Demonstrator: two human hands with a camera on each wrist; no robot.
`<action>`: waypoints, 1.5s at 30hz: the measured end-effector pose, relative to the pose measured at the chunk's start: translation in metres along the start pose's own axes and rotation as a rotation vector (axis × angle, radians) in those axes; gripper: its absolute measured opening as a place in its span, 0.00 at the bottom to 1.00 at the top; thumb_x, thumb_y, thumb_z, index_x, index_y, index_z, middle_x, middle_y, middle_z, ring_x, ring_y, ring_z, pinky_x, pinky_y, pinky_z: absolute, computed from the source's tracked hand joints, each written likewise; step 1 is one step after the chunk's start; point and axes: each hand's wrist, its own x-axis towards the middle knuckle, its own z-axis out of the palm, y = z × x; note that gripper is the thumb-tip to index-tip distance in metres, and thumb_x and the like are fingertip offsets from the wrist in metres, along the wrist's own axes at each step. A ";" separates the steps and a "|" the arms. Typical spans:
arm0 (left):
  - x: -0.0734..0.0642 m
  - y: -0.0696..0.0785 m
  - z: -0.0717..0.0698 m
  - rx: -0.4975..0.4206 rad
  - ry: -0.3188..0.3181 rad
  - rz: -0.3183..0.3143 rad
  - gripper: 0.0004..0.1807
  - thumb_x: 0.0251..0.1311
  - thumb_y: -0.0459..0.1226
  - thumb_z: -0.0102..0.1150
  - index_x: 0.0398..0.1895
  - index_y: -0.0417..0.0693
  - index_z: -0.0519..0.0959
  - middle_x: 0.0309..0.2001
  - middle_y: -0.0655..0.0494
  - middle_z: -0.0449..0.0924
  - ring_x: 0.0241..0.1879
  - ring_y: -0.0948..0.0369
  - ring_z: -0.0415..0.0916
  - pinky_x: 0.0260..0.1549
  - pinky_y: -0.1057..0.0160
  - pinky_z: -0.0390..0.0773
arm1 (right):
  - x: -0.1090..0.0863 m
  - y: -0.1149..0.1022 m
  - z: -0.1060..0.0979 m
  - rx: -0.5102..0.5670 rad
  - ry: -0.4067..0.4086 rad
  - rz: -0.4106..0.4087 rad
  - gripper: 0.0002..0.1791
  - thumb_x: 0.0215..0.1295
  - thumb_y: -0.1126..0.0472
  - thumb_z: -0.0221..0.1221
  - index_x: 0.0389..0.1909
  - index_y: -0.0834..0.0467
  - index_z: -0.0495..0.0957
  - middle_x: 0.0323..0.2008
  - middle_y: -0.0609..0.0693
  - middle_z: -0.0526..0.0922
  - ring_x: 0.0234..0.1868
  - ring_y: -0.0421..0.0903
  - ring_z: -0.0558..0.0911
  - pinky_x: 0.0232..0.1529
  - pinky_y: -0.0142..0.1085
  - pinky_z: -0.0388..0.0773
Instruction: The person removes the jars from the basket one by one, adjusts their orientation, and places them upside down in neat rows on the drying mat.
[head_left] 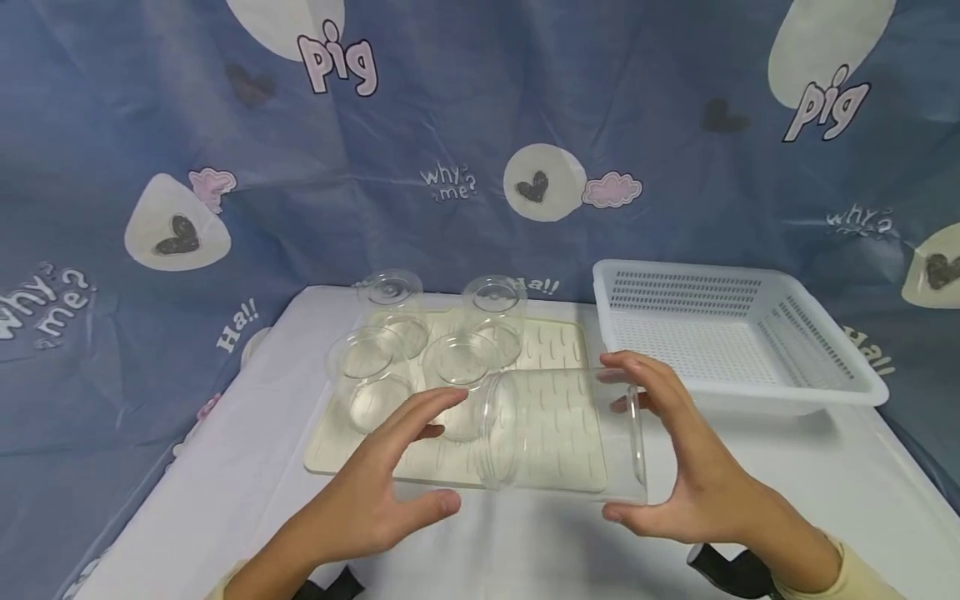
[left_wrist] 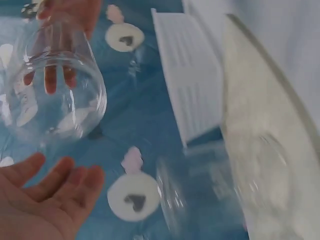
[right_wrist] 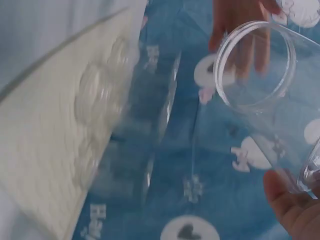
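A clear plastic jar [head_left: 562,433] lies sideways in the air above the front of a cream mat [head_left: 577,342]. Its threaded open mouth faces left. My right hand [head_left: 697,475] grips the jar by its base end, thumb below and fingers above. My left hand [head_left: 375,492] is spread just left of the mouth, thumb and fingers apart, holding nothing. In the left wrist view the left hand [left_wrist: 50,195] is apart from the jar [left_wrist: 60,100]. The right wrist view shows the mouth ring of the jar [right_wrist: 255,65] in front of the left hand's fingers.
Several more clear jars [head_left: 367,358] stand upright in two rows on the mat's left half. At the back right stands a white perforated plastic basket [head_left: 750,387]. A white cloth [head_left: 247,433] covers the table, and a blue printed curtain [head_left: 420,108] hangs behind it.
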 end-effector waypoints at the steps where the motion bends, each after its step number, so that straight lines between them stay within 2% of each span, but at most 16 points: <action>1: -0.006 0.000 -0.002 0.075 0.011 0.015 0.42 0.56 0.39 0.70 0.74 0.57 0.62 0.70 0.60 0.67 0.65 0.64 0.68 0.59 0.63 0.77 | -0.002 0.000 -0.004 -0.013 0.006 0.005 0.58 0.54 0.43 0.70 0.69 0.78 0.52 0.72 0.59 0.62 0.71 0.46 0.63 0.59 0.24 0.67; 4: -0.026 -0.007 -0.013 0.297 0.016 0.018 0.37 0.56 0.40 0.71 0.69 0.59 0.68 0.64 0.65 0.73 0.60 0.67 0.73 0.55 0.64 0.79 | -0.007 -0.001 -0.018 -0.064 0.015 0.041 0.58 0.55 0.42 0.69 0.68 0.79 0.53 0.71 0.58 0.63 0.69 0.45 0.65 0.60 0.24 0.67; 8: -0.053 -0.029 -0.031 0.601 -0.045 -0.008 0.28 0.55 0.45 0.72 0.60 0.59 0.77 0.57 0.69 0.78 0.57 0.67 0.77 0.52 0.60 0.82 | -0.015 0.001 -0.035 -0.120 0.007 0.119 0.60 0.54 0.40 0.70 0.68 0.80 0.51 0.72 0.56 0.63 0.68 0.42 0.68 0.60 0.23 0.67; 10: -0.063 -0.043 -0.039 0.707 -0.067 -0.048 0.25 0.53 0.46 0.72 0.56 0.56 0.80 0.55 0.67 0.80 0.55 0.65 0.79 0.50 0.57 0.83 | -0.017 0.003 -0.042 -0.140 -0.001 0.147 0.61 0.53 0.39 0.70 0.68 0.80 0.51 0.72 0.57 0.62 0.67 0.41 0.68 0.58 0.23 0.67; 12: -0.071 -0.060 -0.046 0.755 -0.078 -0.104 0.23 0.53 0.44 0.72 0.54 0.52 0.81 0.54 0.62 0.82 0.54 0.60 0.80 0.50 0.54 0.82 | -0.017 0.007 -0.049 -0.164 -0.013 0.163 0.61 0.53 0.38 0.70 0.69 0.79 0.52 0.72 0.59 0.62 0.66 0.40 0.70 0.57 0.22 0.67; 14: -0.074 -0.077 -0.054 0.776 -0.087 -0.155 0.24 0.53 0.43 0.72 0.53 0.48 0.82 0.54 0.56 0.82 0.54 0.56 0.80 0.51 0.51 0.82 | -0.016 0.011 -0.054 -0.196 -0.028 0.169 0.60 0.53 0.37 0.69 0.69 0.77 0.55 0.71 0.61 0.63 0.66 0.40 0.70 0.56 0.22 0.68; 16: -0.075 -0.093 -0.061 0.781 -0.097 -0.189 0.25 0.53 0.41 0.72 0.54 0.44 0.81 0.55 0.51 0.81 0.55 0.52 0.80 0.52 0.49 0.81 | -0.013 0.013 -0.058 -0.245 -0.067 0.215 0.60 0.48 0.41 0.74 0.71 0.73 0.57 0.70 0.58 0.64 0.65 0.37 0.69 0.55 0.20 0.68; 18: -0.074 -0.108 -0.068 0.777 -0.108 -0.213 0.26 0.54 0.40 0.71 0.56 0.39 0.80 0.56 0.46 0.80 0.56 0.48 0.79 0.54 0.46 0.80 | -0.009 0.014 -0.063 -0.303 -0.110 0.243 0.62 0.39 0.48 0.80 0.72 0.69 0.58 0.69 0.57 0.66 0.65 0.35 0.68 0.53 0.19 0.68; 21: -0.073 -0.126 -0.076 0.740 -0.134 -0.270 0.30 0.56 0.39 0.69 0.60 0.32 0.75 0.60 0.39 0.77 0.60 0.42 0.76 0.57 0.42 0.77 | 0.001 0.017 -0.067 -0.404 -0.191 0.285 0.67 0.27 0.58 0.82 0.74 0.63 0.58 0.67 0.54 0.67 0.64 0.34 0.66 0.51 0.20 0.68; 24: -0.073 -0.139 -0.079 0.659 -0.176 -0.354 0.35 0.56 0.40 0.69 0.63 0.28 0.71 0.65 0.33 0.72 0.64 0.36 0.71 0.60 0.38 0.73 | 0.014 0.023 -0.068 -0.472 -0.258 0.287 0.67 0.28 0.57 0.82 0.75 0.60 0.57 0.68 0.55 0.67 0.64 0.40 0.68 0.50 0.25 0.72; 25: -0.073 -0.142 -0.079 0.632 -0.185 -0.376 0.36 0.56 0.41 0.70 0.63 0.27 0.70 0.65 0.31 0.70 0.64 0.35 0.69 0.60 0.37 0.72 | 0.018 0.026 -0.067 -0.478 -0.280 0.292 0.67 0.30 0.56 0.82 0.76 0.58 0.56 0.68 0.55 0.67 0.65 0.43 0.68 0.54 0.24 0.71; 29: -0.073 -0.148 -0.075 0.582 -0.195 -0.415 0.40 0.53 0.44 0.72 0.62 0.24 0.70 0.65 0.29 0.68 0.64 0.33 0.69 0.59 0.36 0.73 | 0.031 0.033 -0.064 -0.475 -0.373 0.333 0.63 0.37 0.53 0.80 0.77 0.53 0.55 0.69 0.54 0.66 0.66 0.51 0.70 0.62 0.42 0.73; 31: -0.073 -0.148 -0.073 0.581 -0.184 -0.398 0.41 0.51 0.44 0.73 0.62 0.23 0.71 0.65 0.29 0.68 0.64 0.33 0.69 0.58 0.37 0.74 | 0.035 0.038 -0.062 -0.469 -0.416 0.341 0.61 0.39 0.52 0.79 0.76 0.53 0.56 0.68 0.54 0.66 0.67 0.53 0.70 0.65 0.50 0.71; 32: -0.072 -0.148 -0.072 0.582 -0.181 -0.392 0.42 0.51 0.43 0.74 0.62 0.23 0.70 0.66 0.29 0.68 0.64 0.34 0.69 0.58 0.37 0.74 | 0.038 0.040 -0.061 -0.474 -0.440 0.347 0.60 0.40 0.51 0.78 0.76 0.53 0.56 0.68 0.54 0.66 0.67 0.53 0.70 0.62 0.55 0.72; 41: -0.069 -0.149 -0.068 0.595 -0.207 -0.362 0.38 0.49 0.44 0.75 0.58 0.26 0.76 0.64 0.30 0.72 0.62 0.33 0.70 0.57 0.36 0.74 | 0.056 0.062 -0.042 -0.437 -0.592 0.408 0.57 0.45 0.48 0.75 0.76 0.53 0.56 0.69 0.57 0.66 0.69 0.58 0.69 0.66 0.58 0.70; 45: -0.069 -0.149 -0.068 0.593 -0.219 -0.396 0.37 0.50 0.45 0.74 0.58 0.27 0.76 0.65 0.32 0.71 0.63 0.33 0.69 0.58 0.36 0.73 | 0.059 0.072 -0.030 -0.403 -0.636 0.407 0.56 0.45 0.49 0.75 0.75 0.55 0.58 0.68 0.58 0.67 0.66 0.57 0.72 0.65 0.56 0.73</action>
